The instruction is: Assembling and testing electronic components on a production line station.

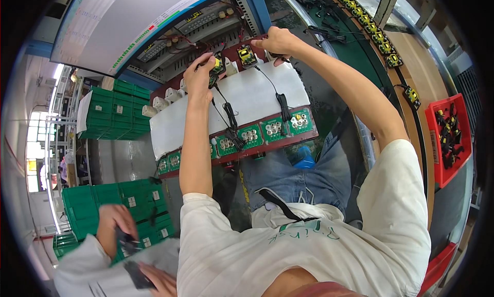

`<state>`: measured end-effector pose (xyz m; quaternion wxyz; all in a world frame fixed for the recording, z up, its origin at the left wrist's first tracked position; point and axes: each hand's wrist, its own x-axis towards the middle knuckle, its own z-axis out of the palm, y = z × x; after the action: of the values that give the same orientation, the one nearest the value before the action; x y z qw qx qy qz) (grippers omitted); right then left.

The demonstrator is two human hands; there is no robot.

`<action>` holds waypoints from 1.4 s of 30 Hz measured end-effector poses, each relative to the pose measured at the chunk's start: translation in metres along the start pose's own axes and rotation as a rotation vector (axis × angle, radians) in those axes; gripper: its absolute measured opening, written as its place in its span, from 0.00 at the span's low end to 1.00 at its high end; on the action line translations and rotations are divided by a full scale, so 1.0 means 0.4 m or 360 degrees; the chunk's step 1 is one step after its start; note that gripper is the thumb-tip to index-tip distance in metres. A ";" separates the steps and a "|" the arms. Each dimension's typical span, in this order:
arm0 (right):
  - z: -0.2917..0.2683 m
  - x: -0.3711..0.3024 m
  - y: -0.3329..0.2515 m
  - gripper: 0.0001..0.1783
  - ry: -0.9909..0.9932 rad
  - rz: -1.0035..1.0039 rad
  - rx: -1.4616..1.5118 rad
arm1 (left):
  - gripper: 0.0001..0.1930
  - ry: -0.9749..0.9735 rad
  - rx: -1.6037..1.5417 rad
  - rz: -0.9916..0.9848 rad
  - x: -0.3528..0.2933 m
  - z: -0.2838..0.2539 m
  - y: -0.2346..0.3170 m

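My left hand is closed on a small circuit board with a yellow-wrapped transformer, above the back row of white sockets. Another such circuit board sits in that row, between my hands. At the right end of the row, my right hand has its index finger stretched over the red fixture and its other fingers curled about something dark, mostly hidden. Bundled black cables lie over the white sheet covering the fixture's middle. Green test boards with metal posts line its near edge.
A large monitor overhangs the back left. To the right, a row of circuit boards lies along a bench, with a red bin of dark parts. Green crates stand left. A co-worker's hand moves at lower left.
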<state>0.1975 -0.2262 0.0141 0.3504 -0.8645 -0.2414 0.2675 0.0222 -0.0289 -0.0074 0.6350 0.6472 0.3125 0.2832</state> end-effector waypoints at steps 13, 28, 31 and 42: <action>0.012 -0.003 -0.023 0.39 -0.0022 0.0134 -0.0105 | 0.13 -0.0117 0.0218 0.0012 -0.028 0.014 0.013; 0.044 -0.204 0.236 0.50 0.0458 -0.0305 0.0183 | 0.26 -0.0358 0.1002 -0.0248 0.068 -0.090 0.077; 0.059 -0.253 0.266 0.45 0.0441 -0.0307 0.0253 | 0.27 -0.0378 0.1123 -0.0353 0.069 -0.075 0.068; 0.073 -0.273 0.375 0.29 0.0510 -0.0361 0.0315 | 0.26 -0.0343 0.1003 -0.0335 0.062 -0.085 0.080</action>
<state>0.1327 -0.3741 -0.0820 0.4952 -0.8247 -0.2510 0.1079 0.0138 0.0119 0.0250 0.4591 0.8019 0.3807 0.0360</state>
